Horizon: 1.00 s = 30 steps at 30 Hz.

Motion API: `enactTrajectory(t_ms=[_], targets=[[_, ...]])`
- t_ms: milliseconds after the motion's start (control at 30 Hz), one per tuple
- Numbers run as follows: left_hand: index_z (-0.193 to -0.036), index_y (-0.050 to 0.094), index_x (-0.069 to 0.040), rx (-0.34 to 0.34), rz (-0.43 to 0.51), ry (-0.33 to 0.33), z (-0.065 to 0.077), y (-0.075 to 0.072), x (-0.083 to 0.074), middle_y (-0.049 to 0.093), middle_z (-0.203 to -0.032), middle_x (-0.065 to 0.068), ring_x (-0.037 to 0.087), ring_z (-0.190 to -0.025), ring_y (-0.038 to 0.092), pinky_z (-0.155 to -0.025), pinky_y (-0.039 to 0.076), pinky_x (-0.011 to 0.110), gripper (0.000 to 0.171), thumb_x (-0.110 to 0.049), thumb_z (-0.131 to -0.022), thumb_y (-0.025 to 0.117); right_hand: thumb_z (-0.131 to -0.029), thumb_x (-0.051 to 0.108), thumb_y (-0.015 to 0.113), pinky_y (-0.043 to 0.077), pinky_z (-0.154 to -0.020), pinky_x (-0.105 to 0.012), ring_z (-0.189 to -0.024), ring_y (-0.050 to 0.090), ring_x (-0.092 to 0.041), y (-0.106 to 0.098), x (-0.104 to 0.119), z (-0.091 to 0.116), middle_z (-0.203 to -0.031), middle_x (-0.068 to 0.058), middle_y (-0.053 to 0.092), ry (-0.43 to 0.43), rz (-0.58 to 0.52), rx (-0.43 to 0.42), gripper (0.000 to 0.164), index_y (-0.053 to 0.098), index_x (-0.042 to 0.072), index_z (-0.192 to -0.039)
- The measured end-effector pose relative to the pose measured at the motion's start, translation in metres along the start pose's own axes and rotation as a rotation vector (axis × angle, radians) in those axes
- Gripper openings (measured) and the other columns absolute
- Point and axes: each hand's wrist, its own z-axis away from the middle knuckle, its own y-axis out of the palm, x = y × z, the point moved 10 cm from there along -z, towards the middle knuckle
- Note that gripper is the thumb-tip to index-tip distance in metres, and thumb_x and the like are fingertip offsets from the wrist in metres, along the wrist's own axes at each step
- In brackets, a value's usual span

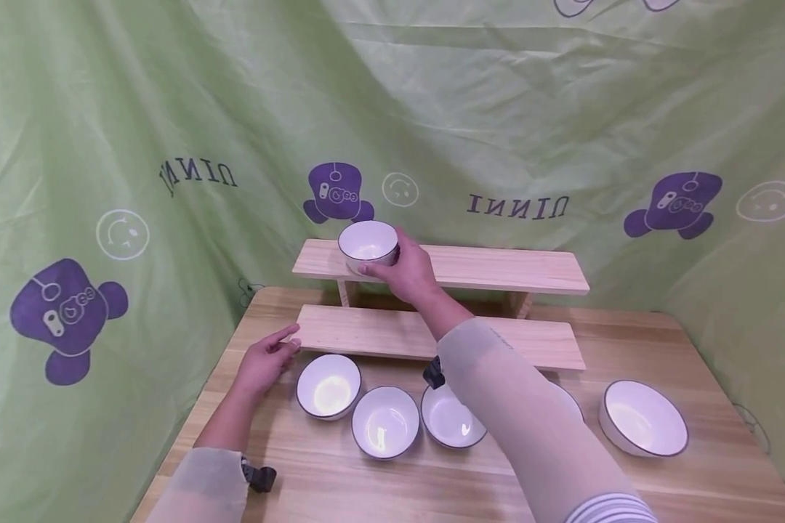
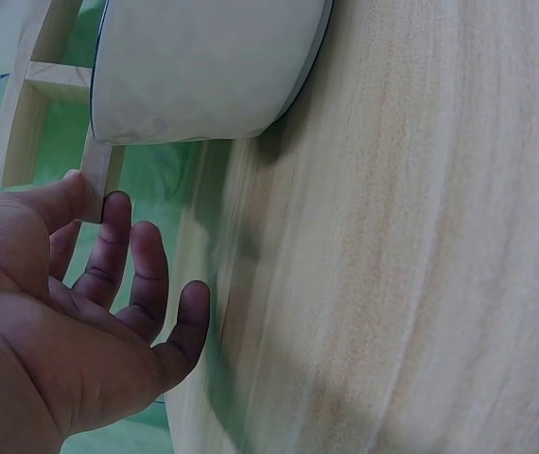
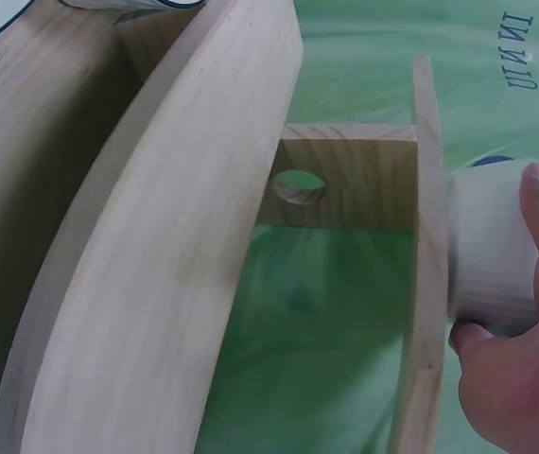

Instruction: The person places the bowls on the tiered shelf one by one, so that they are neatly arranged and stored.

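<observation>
Item, one white bowl (image 1: pixel 368 243) with a dark rim: upright at the left end of the upper wooden shelf (image 1: pixel 504 269), grasped by the fingers of the right hand (image 1: pixel 408 270), thumb at the near side; whether its base bears fully on the wood I cannot tell.

Item, one lower wooden shelf (image 1: pixel 366 330): nearer the person than the right fingers and below them; its left end sits lightly pinched between thumb and fingertip of the left hand (image 1: pixel 268 359), the other fingers loosely bent.

Item, five further white bowls, all upright on the bench (image 1: pixel 340 479): one (image 1: pixel 329 383) just beside the left fingers, to their right; a second (image 1: pixel 385 423) and a third (image 1: pixel 448 418) farther right of them; a fourth mostly hidden behind the pale right sleeve (image 1: pixel 517 407); the last (image 1: pixel 647 418) well apart from both hands, rightmost.

Item, one green cloth (image 1: pixel 432 109), printed with purple figures and smiling faces, hanging beyond the right fingers.
</observation>
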Motion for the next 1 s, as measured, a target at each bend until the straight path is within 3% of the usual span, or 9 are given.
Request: enactTrajectory(t_ms=[300, 567, 1000], targets=[[-0.149, 0.058, -0.017, 0.015, -0.031, -0.008, 0.006, -0.003, -0.006, 0.073, -0.119, 0.015, 0.025, -0.096, 0.068, -0.082, 0.058, 0.032, 0.056, -0.039, -0.100, 0.072, -0.077, 0.047, 0.092, 0.044, -0.113, -0.039, -0.144, 0.046, -0.030, -0.011, -0.007, 0.009, -0.163, -0.014, 0.040, 0.078, -0.096, 0.038, 0.121, 0.018, 0.012, -0.167], [-0.149, 0.058, -0.017, 0.013, -0.022, -0.031, 0.008, -0.004, -0.001, 0.074, -0.114, 0.011, 0.025, -0.096, 0.067, -0.081, 0.057, 0.032, 0.055, -0.037, -0.100, 0.071, -0.080, 0.044, 0.091, 0.043, -0.114, -0.037, -0.145, 0.045, -0.031, -0.015, -0.010, 0.014, -0.164, -0.014, 0.038, 0.055, -0.137, 0.059, 0.117, 0.019, 0.011, -0.166], [-0.150, 0.057, -0.015, 0.030, -0.003, -0.024, 0.006, 0.003, -0.006, 0.074, -0.113, 0.013, 0.018, -0.088, 0.066, -0.075, 0.057, 0.028, 0.055, -0.034, -0.100, 0.071, -0.081, 0.042, 0.091, 0.043, -0.114, -0.037, -0.144, 0.046, -0.031, -0.043, -0.024, 0.023, -0.166, -0.011, 0.036, 0.054, -0.194, 0.014, 0.114, 0.021, 0.010, -0.166]])
